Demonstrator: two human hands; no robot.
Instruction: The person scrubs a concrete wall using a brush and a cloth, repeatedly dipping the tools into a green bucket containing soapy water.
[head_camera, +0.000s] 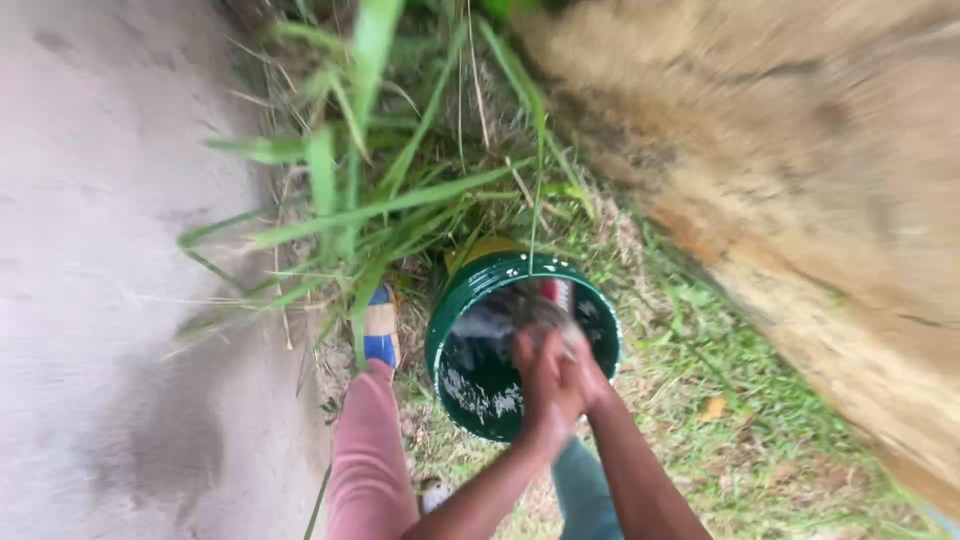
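Observation:
A green bucket (470, 300) with white smears on its inner wall stands on the grass, and something red (552, 292) shows inside near its far rim. Both my hands are held together over the bucket's opening. My left hand (540, 385) and my right hand (580, 372) press against each other, fingers closed around a blurred grey object (548, 316) at their tips. Motion blur hides what the object is.
A leg in pink trousers (365, 460) ends in a blue and tan sandal (380, 328) left of the bucket; a teal trouser leg (585, 490) shows below my arms. Long grass blades (380, 200) hang over the bucket. Grey concrete (110, 250) lies left, a brown earthen bank (800, 170) right.

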